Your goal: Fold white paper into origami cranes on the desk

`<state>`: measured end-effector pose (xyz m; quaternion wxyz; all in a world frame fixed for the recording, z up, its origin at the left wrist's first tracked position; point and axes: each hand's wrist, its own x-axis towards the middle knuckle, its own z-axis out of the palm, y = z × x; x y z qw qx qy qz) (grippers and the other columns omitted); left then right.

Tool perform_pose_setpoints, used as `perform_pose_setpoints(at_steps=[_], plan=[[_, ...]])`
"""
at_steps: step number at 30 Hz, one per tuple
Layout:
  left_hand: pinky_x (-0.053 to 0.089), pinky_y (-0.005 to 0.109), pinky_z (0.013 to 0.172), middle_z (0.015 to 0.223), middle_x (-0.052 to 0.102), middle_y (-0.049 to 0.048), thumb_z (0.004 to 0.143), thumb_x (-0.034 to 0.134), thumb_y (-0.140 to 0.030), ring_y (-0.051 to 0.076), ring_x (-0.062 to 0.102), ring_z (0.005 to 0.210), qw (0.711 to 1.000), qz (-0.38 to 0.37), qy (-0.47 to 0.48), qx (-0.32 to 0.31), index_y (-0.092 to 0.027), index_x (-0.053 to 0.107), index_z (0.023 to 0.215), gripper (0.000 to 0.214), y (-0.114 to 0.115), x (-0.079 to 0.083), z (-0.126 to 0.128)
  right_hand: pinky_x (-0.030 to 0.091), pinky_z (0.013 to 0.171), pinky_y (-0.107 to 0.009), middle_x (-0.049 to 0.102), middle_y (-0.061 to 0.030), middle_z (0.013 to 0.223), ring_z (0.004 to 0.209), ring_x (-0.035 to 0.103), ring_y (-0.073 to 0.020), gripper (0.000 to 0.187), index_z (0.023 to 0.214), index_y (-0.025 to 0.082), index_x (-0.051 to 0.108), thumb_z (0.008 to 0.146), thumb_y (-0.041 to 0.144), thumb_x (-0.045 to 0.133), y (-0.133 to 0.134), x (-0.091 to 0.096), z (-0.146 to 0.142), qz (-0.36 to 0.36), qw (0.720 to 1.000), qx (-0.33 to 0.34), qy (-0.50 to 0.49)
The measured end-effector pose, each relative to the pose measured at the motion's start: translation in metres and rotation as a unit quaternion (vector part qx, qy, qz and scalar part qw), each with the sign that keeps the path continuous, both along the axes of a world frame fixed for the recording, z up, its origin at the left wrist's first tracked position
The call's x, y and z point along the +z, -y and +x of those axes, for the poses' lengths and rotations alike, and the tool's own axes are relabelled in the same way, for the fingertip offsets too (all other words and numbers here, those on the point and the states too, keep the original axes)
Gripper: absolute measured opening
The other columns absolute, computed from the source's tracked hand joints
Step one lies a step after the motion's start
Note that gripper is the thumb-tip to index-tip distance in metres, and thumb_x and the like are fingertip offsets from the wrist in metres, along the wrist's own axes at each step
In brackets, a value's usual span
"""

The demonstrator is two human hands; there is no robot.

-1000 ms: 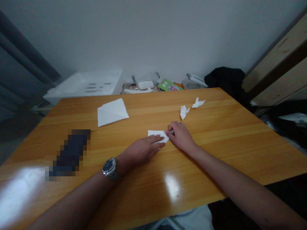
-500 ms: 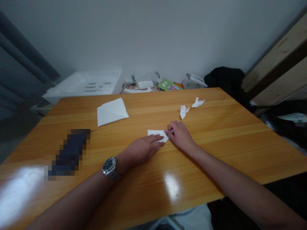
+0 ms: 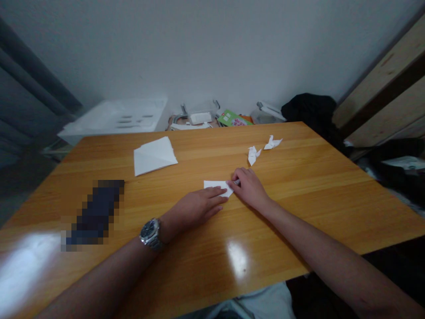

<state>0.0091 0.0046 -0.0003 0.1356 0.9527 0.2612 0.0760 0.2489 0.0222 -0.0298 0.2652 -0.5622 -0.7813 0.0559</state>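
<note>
A small folded piece of white paper (image 3: 212, 184) lies flat on the wooden table (image 3: 186, 274). Across its lower part rests my left hand (image 3: 195, 207), fingers stretched out and pressing it down. At the paper's right end my right hand (image 3: 247, 187) is closed, thumb and curled fingers pinching that edge; the exact fold between them is hidden. Just beyond my right hand stand two folded paper birds, a nearer one (image 3: 253, 155) and a farther one (image 3: 272, 142).
A stack of white paper sheets (image 3: 155, 156) lies at the back left. Nearer on the left is a dark pixelated object (image 3: 96, 212). Behind the table's far edge are a white foam tray (image 3: 116, 115), a green booklet (image 3: 232, 118), a clear container (image 3: 268, 114) and black cloth (image 3: 308, 108).
</note>
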Motion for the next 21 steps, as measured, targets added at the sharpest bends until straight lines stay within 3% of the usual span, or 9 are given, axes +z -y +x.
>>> perform_pose_setpoints(at_steps=[8,13,21], plan=[[0.042,0.038,0.117,0.155,0.049,0.0062,0.106,0.042,-0.041,0.023,0.049,0.141,1.0,0.007,-0.002,0.029,-0.024,0.059,0.139,0.042,0.005,0.003,0.003,0.045,0.083,-0.037,0.061,-0.0065,0.093,0.09,0.055,-0.0245,0.015,0.089,0.021,0.059,0.094,0.035,0.064,-0.005,-0.002,0.006,-0.002,1.0,0.021,-0.022],[0.045,0.041,0.115,0.154,0.051,0.0071,0.105,0.042,-0.041,0.025,0.05,0.14,0.997,0.034,-0.009,0.067,-0.023,0.06,0.139,0.042,0.0,0.002,-0.001,0.048,0.096,-0.041,0.058,-0.0103,0.111,0.105,0.057,-0.0251,0.022,0.113,0.021,0.066,0.096,0.035,0.061,-0.003,0.007,0.01,0.016,0.995,0.057,-0.077],[0.043,0.041,0.116,0.153,0.052,0.0058,0.105,0.041,-0.044,0.025,0.051,0.139,0.996,0.05,0.0,0.074,-0.025,0.058,0.14,0.043,-0.004,-0.005,-0.005,0.047,0.082,-0.035,0.058,-0.0068,0.094,0.091,0.055,-0.0209,0.032,0.12,0.025,0.074,0.103,0.038,0.05,0.006,0.024,0.019,-0.012,0.979,0.205,0.013]])
